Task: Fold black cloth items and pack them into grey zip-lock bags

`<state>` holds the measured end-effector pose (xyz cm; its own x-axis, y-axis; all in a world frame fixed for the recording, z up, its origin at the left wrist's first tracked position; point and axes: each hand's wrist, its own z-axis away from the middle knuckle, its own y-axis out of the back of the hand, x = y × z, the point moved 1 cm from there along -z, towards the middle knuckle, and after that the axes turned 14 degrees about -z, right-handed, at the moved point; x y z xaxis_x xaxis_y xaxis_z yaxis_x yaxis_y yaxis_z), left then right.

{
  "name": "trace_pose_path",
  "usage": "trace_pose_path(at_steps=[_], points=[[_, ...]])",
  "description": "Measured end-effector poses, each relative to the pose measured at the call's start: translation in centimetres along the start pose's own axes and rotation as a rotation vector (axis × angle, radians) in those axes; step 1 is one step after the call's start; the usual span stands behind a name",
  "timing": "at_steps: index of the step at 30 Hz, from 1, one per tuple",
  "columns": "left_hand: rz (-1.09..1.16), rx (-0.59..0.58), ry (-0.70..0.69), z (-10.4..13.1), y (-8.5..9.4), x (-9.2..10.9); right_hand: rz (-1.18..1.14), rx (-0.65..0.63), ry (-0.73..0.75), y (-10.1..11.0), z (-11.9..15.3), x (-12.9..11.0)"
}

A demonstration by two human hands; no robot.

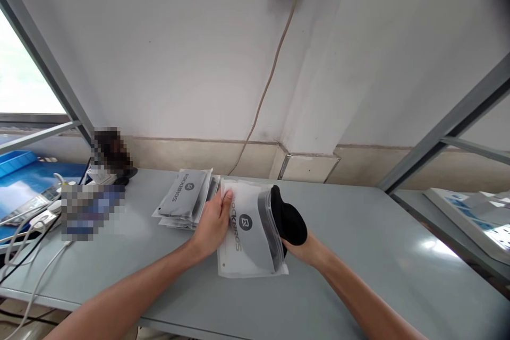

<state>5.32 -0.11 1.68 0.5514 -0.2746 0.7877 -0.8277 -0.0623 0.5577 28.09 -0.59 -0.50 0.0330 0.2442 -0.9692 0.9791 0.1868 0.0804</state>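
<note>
A frosted zip bag (pixel 247 247) with a ROCKBROS logo lies in front of me, its zip end facing right. My left hand (pixel 213 227) is closed on the bag's left edge, thumb on top. A folded black cloth item (pixel 294 224) sticks out of the bag's open end, and part of it shows grey through the plastic. My right hand (pixel 305 249) grips this cloth from below at the bag's mouth; its fingers are mostly hidden behind the cloth. Just left of the bag, a stack of similar filled bags (pixel 187 196) rests on the table.
The grey table (pixel 338 287) runs along a wall, with metal frame posts (pixel 432 127) on both sides. White cables (pixel 42 281) and a blue tray (pixel 18 162) lie at the left. Blurred-out items stand near them. A power cord (pixel 265 87) hangs down the wall.
</note>
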Motion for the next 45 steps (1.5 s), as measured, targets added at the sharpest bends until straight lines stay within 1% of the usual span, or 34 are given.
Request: trace_pose_path(at_steps=[2, 5, 6, 8, 10, 12, 14, 15, 16, 17, 20, 22, 25, 26, 27, 28, 29, 32, 33, 34, 35, 36, 39, 41, 43, 45], points=[[-0.016, 0.012, -0.007, 0.2, -0.1, 0.2, -0.035, -0.010, -0.043, -0.1, 0.0, -0.4], [0.038, 0.048, 0.007, 0.4, -0.1, 0.4, -0.139, -0.031, -0.198, -0.5, 0.2, -1.1], [0.065, 0.057, 0.012, 0.4, -0.2, 0.5, -0.161, -0.051, -0.260, -0.6, 0.3, -1.3], [0.112, 0.055, 0.016, 0.5, -0.3, 0.6, -0.174, -0.134, -0.352, -0.7, 0.5, -1.7], [0.144, 0.033, 0.017, 0.6, -0.5, 0.7, -0.180, -0.239, -0.396, -0.8, 0.7, -2.0], [0.162, 0.010, 0.015, 0.8, -0.7, 0.7, -0.192, -0.315, -0.400, -0.9, 0.8, -2.3], [0.163, -0.011, 0.016, 1.0, -0.8, 0.7, -0.186, -0.352, -0.408, -1.0, 0.9, -2.4], [0.162, -0.018, 0.019, 1.0, -0.9, 0.8, -0.187, -0.349, -0.417, -1.1, 0.9, -2.3], [0.163, -0.016, 0.025, 1.1, -0.9, 0.8, -0.200, -0.322, -0.420, -1.3, 0.9, -2.3], [0.164, -0.005, 0.033, 1.2, -0.9, 0.8, -0.227, -0.263, -0.417, -1.5, 0.8, -2.2], [0.185, 0.075, 0.071, 1.2, -0.8, 0.7, -0.400, -0.018, -0.358, -2.4, 0.4, -2.0], [0.216, 0.115, 0.092, 1.1, -0.7, 0.6, -0.515, 0.105, -0.309, -3.0, 0.1, -2.0], [0.269, 0.149, 0.117, 0.9, -0.5, 0.5, -0.592, 0.238, -0.309, -3.6, -0.1, -2.2], [0.282, 0.151, 0.124, 0.9, -0.5, 0.5, -0.596, 0.259, -0.325, -3.6, -0.1, -2.3], [0.290, 0.142, 0.127, 0.9, -0.5, 0.5, -0.587, 0.249, -0.340, -3.6, 0.0, -2.4], [0.289, 0.129, 0.124, 0.9, -0.5, 0.6, -0.562, 0.202, -0.347, -3.5, 0.1, -2.5], [0.280, 0.112, 0.116, 1.0, -0.5, 0.7, -0.521, 0.121, -0.348, -3.3, 0.2, -2.7], [0.242, 0.042, 0.063, 1.6, -0.8, 1.2, -0.360, -0.196, -0.353, -2.9, 0.8, -3.1], [0.237, 0.015, 0.039, 1.8, -1.0, 1.4, -0.327, -0.270, -0.356, -2.7, 1.0, -3.2], [0.240, -0.009, 0.017, 1.9, -1.1, 1.6, -0.311, -0.305, -0.361, -2.7, 1.1, -3.2], [0.248, -0.025, 0.003, 2.0, -1.3, 1.6, -0.307, -0.301, -0.367, -2.6, 1.1, -3.2], [0.259, -0.026, 0.002, 2.0, -1.4, 1.6, -0.312, -0.261, -0.375, -2.6, 1.0, -3.2], [0.305, 0.028, 0.063, 1.6, -1.4, 1.0, -0.388, -0.063, -0.408, -2.8, 0.5, -2.8], [0.334, 0.052, 0.105, 1.2, -1.2, 0.5, -0.447, 0.032, -0.424, -2.9, 0.2, -2.5], [0.346, 0.058, 0.118, 0.8, -1.0, 0.2, -0.404, 0.127, -0.424, -2.8, 0.0, -2.2], [0.347, 0.049, 0.109, 0.8, -0.9, 0.4, -0.295, 0.175, -0.409, -2.6, 0.0, -2.1]])
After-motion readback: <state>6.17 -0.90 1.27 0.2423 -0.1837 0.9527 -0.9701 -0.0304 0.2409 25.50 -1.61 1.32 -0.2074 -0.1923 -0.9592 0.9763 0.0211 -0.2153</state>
